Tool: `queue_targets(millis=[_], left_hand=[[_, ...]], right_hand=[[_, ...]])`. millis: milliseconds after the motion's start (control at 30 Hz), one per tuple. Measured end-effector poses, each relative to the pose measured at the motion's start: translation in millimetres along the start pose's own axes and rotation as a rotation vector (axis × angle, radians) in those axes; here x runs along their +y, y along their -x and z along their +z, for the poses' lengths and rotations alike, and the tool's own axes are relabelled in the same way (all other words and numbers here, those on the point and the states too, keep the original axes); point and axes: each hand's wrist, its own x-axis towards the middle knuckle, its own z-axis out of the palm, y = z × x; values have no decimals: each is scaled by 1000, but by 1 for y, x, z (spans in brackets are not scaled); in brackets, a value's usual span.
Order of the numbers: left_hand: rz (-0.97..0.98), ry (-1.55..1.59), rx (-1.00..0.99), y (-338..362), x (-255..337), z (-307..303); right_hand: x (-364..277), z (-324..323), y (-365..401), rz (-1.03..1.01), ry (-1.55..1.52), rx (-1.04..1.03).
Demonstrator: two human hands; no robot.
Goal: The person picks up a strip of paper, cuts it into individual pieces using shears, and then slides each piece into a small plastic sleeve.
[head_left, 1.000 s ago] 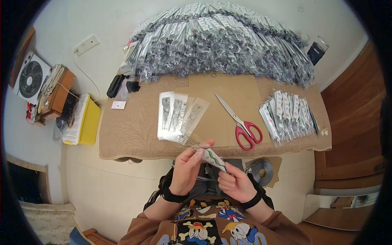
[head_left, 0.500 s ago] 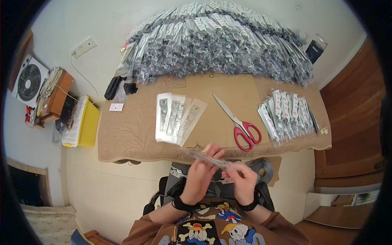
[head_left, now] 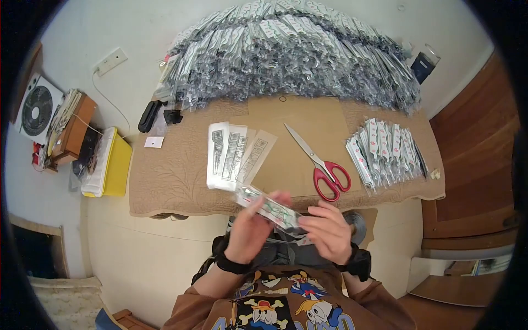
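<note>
A slim clear plastic packet [head_left: 278, 213] with a white card printed in green and red is held in front of the table edge, slanting down to the right. My left hand [head_left: 248, 228] is closed around its left half, thumb on top. At the packet's right end, the fingers of my right hand [head_left: 329, 231] are stretched out and lie against the plastic. On the table ahead are scissors [head_left: 319, 163] with red handles, blades pointing away from me. Left of them, printed clear sleeves [head_left: 236, 157] lie fanned out.
A big heap of similar packets [head_left: 297, 60] fills the table's back. A smaller pile [head_left: 388, 151] lies at right on the brown cloth [head_left: 170, 190]. Cardboard [head_left: 269, 118] lies mid-table. A grey roll [head_left: 357, 226] is below the edge. A yellow bin [head_left: 115, 168] stands left.
The packet has turned from edge-on to show its printed face. My right hand has loosened from a closed grip, its fingers now straighter, and has shifted slightly right. My left hand has moved a little left.
</note>
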Motion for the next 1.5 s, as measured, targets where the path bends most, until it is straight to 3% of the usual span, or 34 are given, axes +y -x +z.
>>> queue_targets(millis=[100,200,233,300,333,367,400,500,533,633,700,767,800,833,900,1000,1033,1100,1133,1200,1267,1333,1400,1467,1500], left_hand=[[-23,11,-13,-1,3,1],[-66,12,-92,6,-1,10],[-95,9,-163,12,-5,13],[-133,15,-244,23,-21,9],[-306,-50,-300,30,-31,-2],[-476,-118,-356,35,-41,-14],[-482,-120,-365,37,-53,-30],[-767,323,497,35,-86,-76],[-769,323,497,32,-89,-80],[-400,395,558,16,-89,-77],[-354,418,467,14,-87,-63],[-273,456,277,15,-78,-46],[-262,460,285,19,-69,-36],[-280,388,134,26,-57,-23],[-311,231,-151,40,-31,-4],[-107,139,-214,50,8,-4],[-96,136,-201,53,20,-6],[132,407,98,59,42,-12],[146,405,105,63,51,-15],[271,549,109,71,69,-19],[340,625,117,78,78,-24],[457,440,-28,83,83,-28],[516,354,-93,87,82,-31],[571,275,-24,85,78,-33],[597,236,12,83,76,-33]], right_hand=[[7,-8,6,69,-201,-49],[5,-15,13,425,-420,47],[9,-18,15,429,-406,52],[20,-27,21,733,-1049,588],[25,-36,18,734,-1037,594],[32,-47,13,760,-1091,809],[37,-56,11,778,-1143,1029],[63,-66,33,811,-1102,1020],[67,-67,37,832,-1087,1007],[57,-69,39,869,-1005,970],[45,-66,41,892,-974,943],[27,-55,46,861,-693,837],[29,-45,69,750,-708,508],[27,-37,72,625,-714,183],[9,-10,45,280,-263,-286],[-14,24,47,294,-564,-347],[-18,23,42,475,-744,-455],[-24,21,32,839,-1087,-679],[-21,19,30,829,-1095,-690],[-5,7,31,567,-918,-756],[16,-14,43,724,-908,-873],[53,-32,84,911,-752,-823],[97,-59,143,876,-275,-826],[142,-87,213,884,395,-990],[138,-88,209,881,399,-994]])
